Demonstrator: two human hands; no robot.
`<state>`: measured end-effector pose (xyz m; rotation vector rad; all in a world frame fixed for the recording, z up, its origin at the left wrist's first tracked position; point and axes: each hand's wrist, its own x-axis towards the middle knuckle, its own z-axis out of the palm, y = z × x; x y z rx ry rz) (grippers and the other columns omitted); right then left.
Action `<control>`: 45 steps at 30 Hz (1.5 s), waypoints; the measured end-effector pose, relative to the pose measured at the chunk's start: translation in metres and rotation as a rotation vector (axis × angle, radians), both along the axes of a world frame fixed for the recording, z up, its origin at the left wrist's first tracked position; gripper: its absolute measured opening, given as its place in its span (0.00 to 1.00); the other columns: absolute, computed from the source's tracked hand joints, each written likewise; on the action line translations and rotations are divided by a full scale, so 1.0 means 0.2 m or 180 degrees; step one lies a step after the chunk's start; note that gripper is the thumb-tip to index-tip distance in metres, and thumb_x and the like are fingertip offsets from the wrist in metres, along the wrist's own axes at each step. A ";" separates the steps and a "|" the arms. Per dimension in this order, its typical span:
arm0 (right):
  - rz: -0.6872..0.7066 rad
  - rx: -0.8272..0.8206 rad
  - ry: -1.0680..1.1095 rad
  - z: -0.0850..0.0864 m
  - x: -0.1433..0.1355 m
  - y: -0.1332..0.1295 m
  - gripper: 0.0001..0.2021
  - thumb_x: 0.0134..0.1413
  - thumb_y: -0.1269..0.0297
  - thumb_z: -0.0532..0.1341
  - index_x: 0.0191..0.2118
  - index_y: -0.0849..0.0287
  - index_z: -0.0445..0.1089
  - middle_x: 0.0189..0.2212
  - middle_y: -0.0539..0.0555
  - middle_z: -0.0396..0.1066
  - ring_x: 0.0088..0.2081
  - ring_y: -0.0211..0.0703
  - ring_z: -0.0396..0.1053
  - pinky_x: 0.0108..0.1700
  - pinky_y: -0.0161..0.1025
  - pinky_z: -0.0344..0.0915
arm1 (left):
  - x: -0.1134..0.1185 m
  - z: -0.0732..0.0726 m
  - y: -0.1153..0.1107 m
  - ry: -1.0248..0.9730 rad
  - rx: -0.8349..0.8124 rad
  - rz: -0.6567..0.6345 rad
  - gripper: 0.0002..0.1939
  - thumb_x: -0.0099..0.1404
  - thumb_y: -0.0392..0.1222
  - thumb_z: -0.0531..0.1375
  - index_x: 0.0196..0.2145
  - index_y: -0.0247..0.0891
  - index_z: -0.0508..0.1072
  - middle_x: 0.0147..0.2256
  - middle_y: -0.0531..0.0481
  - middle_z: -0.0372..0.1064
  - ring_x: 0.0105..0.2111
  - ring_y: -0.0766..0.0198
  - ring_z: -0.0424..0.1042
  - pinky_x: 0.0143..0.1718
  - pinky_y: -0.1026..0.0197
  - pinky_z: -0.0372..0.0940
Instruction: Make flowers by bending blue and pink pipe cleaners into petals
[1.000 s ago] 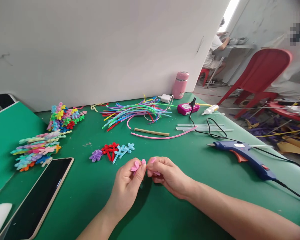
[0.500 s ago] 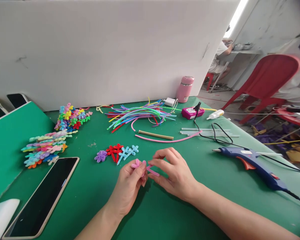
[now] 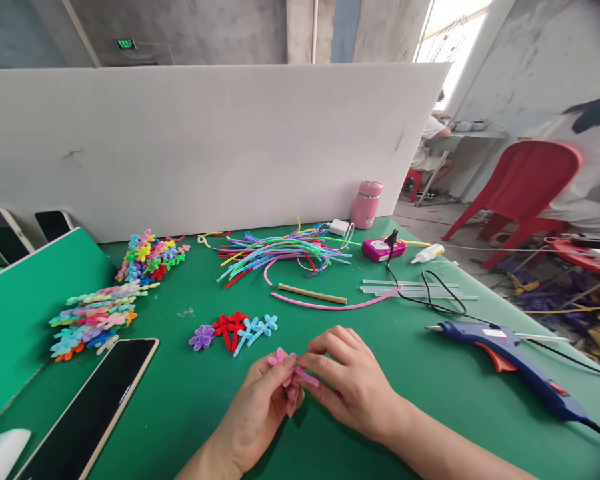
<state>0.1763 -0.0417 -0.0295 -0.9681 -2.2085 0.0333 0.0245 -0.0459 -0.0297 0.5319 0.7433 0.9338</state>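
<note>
A pink pipe-cleaner flower [image 3: 279, 358] with looped petals is pinched between the thumb and fingers of my left hand [image 3: 260, 403]. My right hand [image 3: 347, 377] is closed at its other side, thumb and forefinger about the short pink end that sticks out. Part of the flower is hidden behind the fingertips. Just beyond my hands, a purple flower [image 3: 202, 337], red pipe-cleaner flowers [image 3: 230, 327] and light blue ones [image 3: 256, 331] lie on the green table [image 3: 180, 400].
Behind lie a bundle of coloured pipe cleaners [image 3: 285, 250], a brown stick [image 3: 313, 294] and a pink pipe cleaner [image 3: 340, 307]. A blue glue gun [image 3: 510, 353] with its cord is at right. Phone [image 3: 90, 407] and flower piles [image 3: 97, 317] sit left; a pink bottle [image 3: 367, 205] stands at the back.
The camera view has tilted up, so everything sits lower in the picture. Both hands stay together on the pink flower, with the right fingers closer in to the left ones.
</note>
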 end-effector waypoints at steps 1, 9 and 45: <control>0.0000 -0.0011 -0.0027 0.00 0.00 0.00 0.07 0.53 0.66 0.54 0.37 0.56 0.67 0.31 0.53 0.67 0.31 0.39 0.58 0.32 0.37 0.52 | 0.00 0.00 0.00 0.0019 0.0012 0.0003 0.13 0.56 0.39 0.59 0.18 0.35 0.60 0.18 0.58 0.53 0.19 0.73 0.53 0.22 0.67 0.52; 0.0044 -0.0073 -0.0217 0.02 0.00 0.00 0.09 0.55 0.66 0.51 0.30 0.59 0.67 0.27 0.53 0.67 0.29 0.38 0.56 0.30 0.37 0.51 | 0.00 0.00 0.00 0.0243 0.0105 0.0018 0.14 0.52 0.42 0.62 0.18 0.36 0.60 0.17 0.58 0.53 0.20 0.72 0.53 0.23 0.67 0.52; 0.0060 -0.0620 0.0874 -0.03 0.01 0.00 0.20 0.45 0.73 0.57 0.47 0.56 0.59 0.42 0.57 0.60 0.44 0.44 0.60 0.43 0.41 0.62 | 0.00 0.00 0.01 0.0348 0.0402 0.0306 0.15 0.55 0.40 0.58 0.15 0.35 0.60 0.13 0.57 0.55 0.17 0.72 0.54 0.19 0.67 0.50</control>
